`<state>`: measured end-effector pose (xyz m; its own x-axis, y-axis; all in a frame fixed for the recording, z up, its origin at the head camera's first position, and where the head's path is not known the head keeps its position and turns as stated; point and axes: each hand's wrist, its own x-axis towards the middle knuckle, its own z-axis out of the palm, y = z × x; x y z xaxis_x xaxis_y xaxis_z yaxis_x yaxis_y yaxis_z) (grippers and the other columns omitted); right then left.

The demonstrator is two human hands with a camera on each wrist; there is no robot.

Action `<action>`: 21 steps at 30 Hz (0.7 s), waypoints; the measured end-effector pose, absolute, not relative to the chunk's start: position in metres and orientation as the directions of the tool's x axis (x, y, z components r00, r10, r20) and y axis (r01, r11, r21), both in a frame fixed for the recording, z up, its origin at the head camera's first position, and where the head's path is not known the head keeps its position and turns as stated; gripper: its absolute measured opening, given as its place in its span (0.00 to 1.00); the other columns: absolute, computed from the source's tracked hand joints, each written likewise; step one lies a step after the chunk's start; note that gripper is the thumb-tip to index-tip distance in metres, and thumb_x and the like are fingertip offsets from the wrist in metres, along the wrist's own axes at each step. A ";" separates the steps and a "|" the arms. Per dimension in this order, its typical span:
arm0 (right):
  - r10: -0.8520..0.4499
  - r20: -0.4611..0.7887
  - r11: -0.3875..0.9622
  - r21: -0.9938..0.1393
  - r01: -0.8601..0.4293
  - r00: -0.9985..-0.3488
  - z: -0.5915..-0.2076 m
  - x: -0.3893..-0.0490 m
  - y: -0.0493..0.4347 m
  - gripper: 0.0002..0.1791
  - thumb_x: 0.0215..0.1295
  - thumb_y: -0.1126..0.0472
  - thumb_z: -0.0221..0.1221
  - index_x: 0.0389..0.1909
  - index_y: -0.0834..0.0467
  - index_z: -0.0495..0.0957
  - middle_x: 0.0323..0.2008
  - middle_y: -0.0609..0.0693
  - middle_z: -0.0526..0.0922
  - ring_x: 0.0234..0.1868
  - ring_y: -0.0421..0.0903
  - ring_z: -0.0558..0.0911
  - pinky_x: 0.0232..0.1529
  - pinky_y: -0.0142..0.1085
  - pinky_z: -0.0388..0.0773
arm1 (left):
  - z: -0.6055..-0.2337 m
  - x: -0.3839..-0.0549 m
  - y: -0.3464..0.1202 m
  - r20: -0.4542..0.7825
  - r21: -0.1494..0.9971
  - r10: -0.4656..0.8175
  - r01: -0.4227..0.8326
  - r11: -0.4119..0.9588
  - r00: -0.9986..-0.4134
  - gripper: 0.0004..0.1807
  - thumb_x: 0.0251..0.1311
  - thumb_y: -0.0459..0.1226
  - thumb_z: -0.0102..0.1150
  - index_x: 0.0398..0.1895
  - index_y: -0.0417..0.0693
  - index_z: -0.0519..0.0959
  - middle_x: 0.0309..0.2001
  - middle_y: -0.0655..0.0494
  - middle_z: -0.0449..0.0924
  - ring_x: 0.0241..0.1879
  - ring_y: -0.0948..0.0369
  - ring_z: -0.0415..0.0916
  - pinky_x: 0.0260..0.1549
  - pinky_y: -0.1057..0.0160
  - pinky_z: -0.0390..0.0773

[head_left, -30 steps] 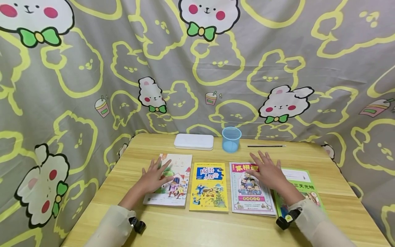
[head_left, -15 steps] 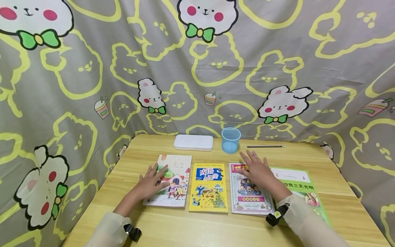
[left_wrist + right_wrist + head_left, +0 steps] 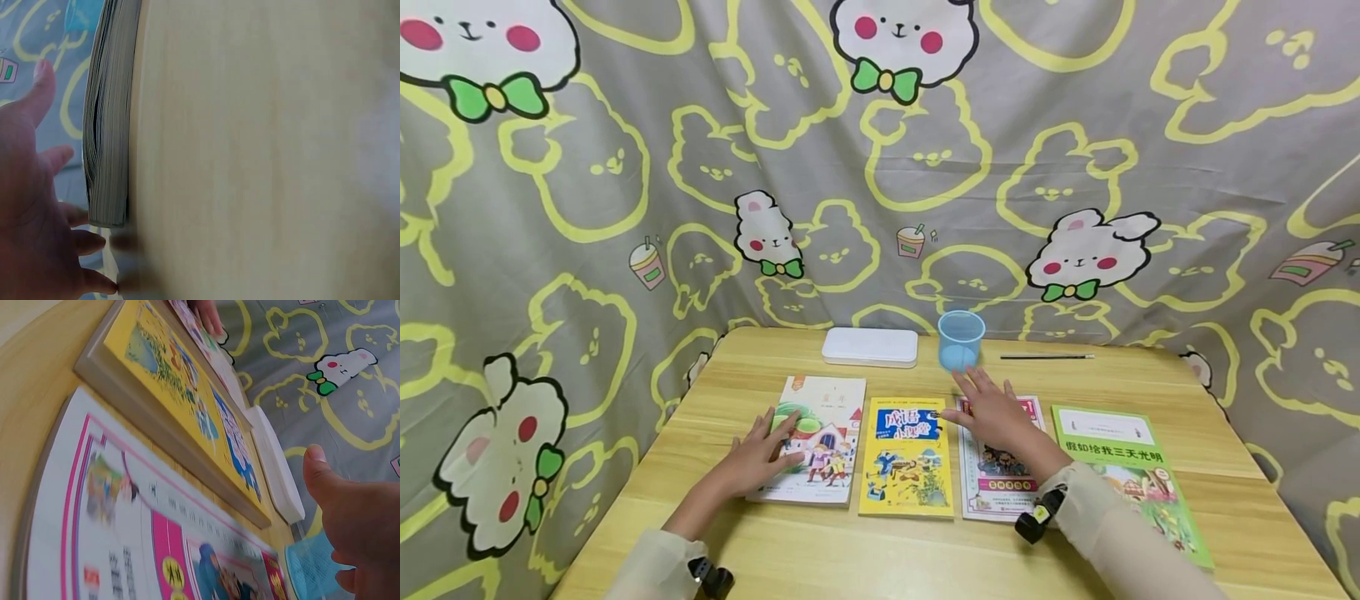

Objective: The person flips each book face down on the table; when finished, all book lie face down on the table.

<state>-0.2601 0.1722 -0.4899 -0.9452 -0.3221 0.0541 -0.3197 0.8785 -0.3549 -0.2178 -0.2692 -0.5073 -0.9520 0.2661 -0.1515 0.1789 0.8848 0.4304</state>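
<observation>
My left hand [image 3: 752, 462] is spread at the left edge of a white illustrated book [image 3: 827, 483]; the left wrist view shows the hand [image 3: 31, 206] beside the page edges of the thick book [image 3: 112, 125]. Whether it touches the cover I cannot tell. Fingers apart, my right hand [image 3: 996, 417] hovers over the pink-bordered book [image 3: 996, 507] and hides part of its cover. In the right wrist view the hand [image 3: 365, 519] is raised, holding nothing. Between the hands lies a yellow book [image 3: 906, 475]. A green book [image 3: 1142, 492] lies askew at the right.
Along the back of the wooden table [image 3: 820, 550] are a white flat case [image 3: 870, 347], a blue see-through cup [image 3: 961, 342] and a thin dark pencil-like stick [image 3: 1047, 357]. A patterned grey curtain [image 3: 865, 125] hangs behind and at the sides.
My right hand has swept left, from between the green and pink-bordered books to over the pink-bordered one, uncovering the green book. My left hand has drawn slightly left and down. The books stay put.
</observation>
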 end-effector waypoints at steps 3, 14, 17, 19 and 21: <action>-0.330 0.053 0.874 -0.359 -0.327 -0.942 -0.493 -0.264 0.164 0.47 0.72 0.34 0.55 0.82 0.55 0.54 0.81 0.62 0.53 0.80 0.64 0.53 0.74 0.73 0.44 | -0.509 -0.216 -0.273 -0.159 0.439 0.269 0.177 0.881 -0.950 0.47 0.69 0.67 0.51 0.84 0.63 0.49 0.83 0.36 0.35 0.80 0.33 0.34 0.65 0.16 0.36; -0.335 -0.001 0.867 -0.393 -0.308 -0.942 -0.498 -0.276 0.140 0.48 0.71 0.31 0.55 0.83 0.51 0.53 0.82 0.59 0.53 0.82 0.60 0.52 0.77 0.69 0.42 | -0.504 -0.205 -0.277 -0.150 0.447 0.293 0.200 0.872 -0.944 0.48 0.69 0.63 0.54 0.84 0.55 0.50 0.82 0.34 0.40 0.79 0.32 0.38 0.67 0.18 0.40; -0.343 -0.009 0.867 -0.387 -0.313 -0.939 -0.500 -0.280 0.134 0.49 0.70 0.29 0.54 0.83 0.51 0.52 0.82 0.58 0.53 0.82 0.60 0.52 0.77 0.68 0.42 | -0.504 -0.203 -0.279 -0.149 0.451 0.301 0.207 0.868 -0.942 0.49 0.68 0.63 0.56 0.84 0.54 0.50 0.82 0.33 0.41 0.79 0.31 0.39 0.66 0.18 0.42; -0.348 -0.015 0.867 -0.386 -0.316 -0.937 -0.501 -0.282 0.130 0.49 0.70 0.29 0.53 0.83 0.51 0.52 0.82 0.58 0.53 0.82 0.59 0.52 0.77 0.67 0.42 | -0.505 -0.201 -0.281 -0.143 0.460 0.309 0.214 0.862 -0.940 0.50 0.68 0.63 0.57 0.84 0.53 0.50 0.81 0.32 0.42 0.78 0.31 0.40 0.66 0.18 0.42; -0.355 -0.017 0.865 -0.386 -0.322 -0.935 -0.503 -0.285 0.126 0.49 0.70 0.29 0.52 0.83 0.51 0.52 0.81 0.58 0.54 0.82 0.59 0.52 0.77 0.67 0.42 | -0.505 -0.200 -0.283 -0.138 0.469 0.318 0.221 0.855 -0.938 0.50 0.67 0.63 0.57 0.84 0.54 0.49 0.81 0.33 0.42 0.78 0.30 0.40 0.66 0.18 0.42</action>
